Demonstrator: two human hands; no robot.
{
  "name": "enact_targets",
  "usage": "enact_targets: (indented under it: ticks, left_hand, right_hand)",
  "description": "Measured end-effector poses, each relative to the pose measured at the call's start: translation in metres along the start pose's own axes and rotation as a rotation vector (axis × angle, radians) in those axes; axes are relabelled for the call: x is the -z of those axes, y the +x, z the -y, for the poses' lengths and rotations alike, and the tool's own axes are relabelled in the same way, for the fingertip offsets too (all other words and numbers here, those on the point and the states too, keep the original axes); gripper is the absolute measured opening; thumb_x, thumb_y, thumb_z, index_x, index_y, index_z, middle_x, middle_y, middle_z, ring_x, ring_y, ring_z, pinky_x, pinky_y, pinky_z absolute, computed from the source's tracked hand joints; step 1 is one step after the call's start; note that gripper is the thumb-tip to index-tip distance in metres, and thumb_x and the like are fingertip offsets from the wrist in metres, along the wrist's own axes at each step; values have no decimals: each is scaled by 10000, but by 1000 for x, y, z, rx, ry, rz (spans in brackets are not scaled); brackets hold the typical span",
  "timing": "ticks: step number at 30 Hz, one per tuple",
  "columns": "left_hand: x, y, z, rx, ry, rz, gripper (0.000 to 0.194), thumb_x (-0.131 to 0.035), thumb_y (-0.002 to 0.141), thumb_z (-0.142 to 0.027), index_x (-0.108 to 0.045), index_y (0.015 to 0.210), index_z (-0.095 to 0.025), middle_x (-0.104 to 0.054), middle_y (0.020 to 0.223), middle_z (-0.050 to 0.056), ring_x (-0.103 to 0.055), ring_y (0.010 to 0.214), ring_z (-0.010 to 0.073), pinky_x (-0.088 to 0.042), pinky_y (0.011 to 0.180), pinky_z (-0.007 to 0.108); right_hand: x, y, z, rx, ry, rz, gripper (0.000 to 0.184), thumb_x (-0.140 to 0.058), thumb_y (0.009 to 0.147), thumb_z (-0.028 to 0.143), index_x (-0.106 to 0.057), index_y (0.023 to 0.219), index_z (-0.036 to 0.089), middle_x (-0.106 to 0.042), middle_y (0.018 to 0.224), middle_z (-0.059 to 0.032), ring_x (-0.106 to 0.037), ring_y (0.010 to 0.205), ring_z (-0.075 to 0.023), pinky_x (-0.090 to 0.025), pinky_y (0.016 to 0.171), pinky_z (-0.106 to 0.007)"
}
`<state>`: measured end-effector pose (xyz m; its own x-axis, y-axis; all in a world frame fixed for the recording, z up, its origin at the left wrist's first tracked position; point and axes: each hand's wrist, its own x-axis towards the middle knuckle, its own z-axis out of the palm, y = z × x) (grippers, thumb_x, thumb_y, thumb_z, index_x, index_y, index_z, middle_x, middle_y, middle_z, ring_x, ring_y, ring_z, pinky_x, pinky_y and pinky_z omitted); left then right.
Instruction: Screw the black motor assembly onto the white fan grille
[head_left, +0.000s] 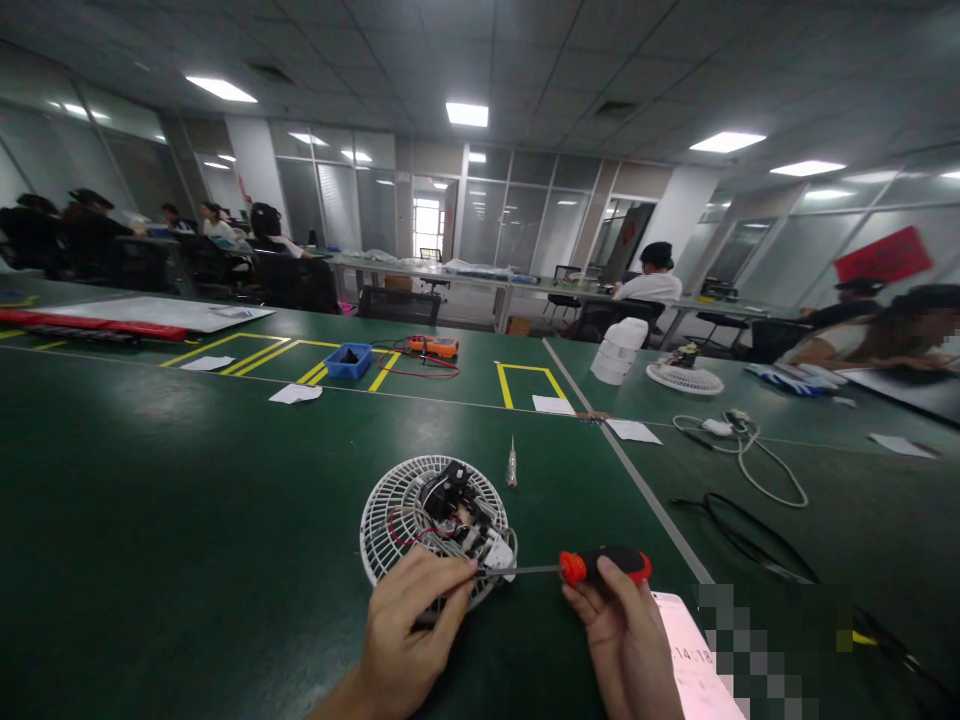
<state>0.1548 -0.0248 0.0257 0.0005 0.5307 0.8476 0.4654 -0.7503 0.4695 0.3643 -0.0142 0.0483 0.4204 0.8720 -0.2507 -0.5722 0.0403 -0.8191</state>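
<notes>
My right hand (626, 615) is wrapped round the red and black handle of a screwdriver (609, 566), whose shaft points left. At the shaft's far end, the thumb and forefinger of my left hand (416, 615) are pinched together; whatever lies between them is too small to make out. Beneath the left hand and the shaft is a round white fan grille (381, 520), flat on the table. On the grille sits a fan motor assembly (454, 495) with black parts, red and grey wires and a white piece near the fingertips. My left hand hides the grille's near edge.
Beyond the grille lies a slim clear-handled screwdriver (512, 468). A lit phone (697, 660) is beside my right wrist. Farther off are a blue bin (349, 362), an orange multimeter (433, 346), white stacked containers (619, 352), another grille (684, 378) and cables (757, 540). People sit around.
</notes>
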Motion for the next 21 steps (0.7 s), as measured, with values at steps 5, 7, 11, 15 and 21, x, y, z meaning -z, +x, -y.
enact_targets:
  ticks: [5,7,11,15,21]
  left_hand:
    - [-2,0,-3,53,-38,-10,211,-642,887,-76,-737,1022,-208,-779,857,22,-703,746,138,-587,700,258]
    - [-4,-2,-3,84,-36,-29,200,-649,885,-88,-742,1012,-211,-775,845,17,-702,734,134,-584,683,245]
    - [-6,-6,1,146,-20,-49,149,-665,893,-139,-746,987,-221,-772,841,9,-711,736,135,-590,712,244]
    - [-5,-7,6,204,-10,-49,114,-673,901,-185,-751,966,-235,-776,846,1,-723,753,138,-590,743,245]
    - [-3,-6,5,227,-39,10,128,-691,887,-183,-757,968,-259,-773,838,-12,-718,753,136,-585,745,241]
  right_hand:
    - [5,1,-3,25,-39,25,534,-954,544,391,-621,923,216,-652,643,50,-587,502,-129,-486,440,-219]
    - [7,2,-5,22,-42,53,471,-937,578,375,-633,901,217,-643,660,51,-565,502,-120,-472,440,-221]
    - [7,3,-7,-29,29,56,391,-887,620,380,-681,909,216,-714,859,-16,-681,766,-212,-560,567,-304]
    - [8,5,-9,-50,43,91,371,-837,653,381,-708,966,229,-737,952,-45,-695,931,-270,-591,734,-402]
    - [8,6,-8,-19,-6,65,484,-912,602,353,-696,1005,196,-731,909,-18,-697,788,-204,-580,691,-316]
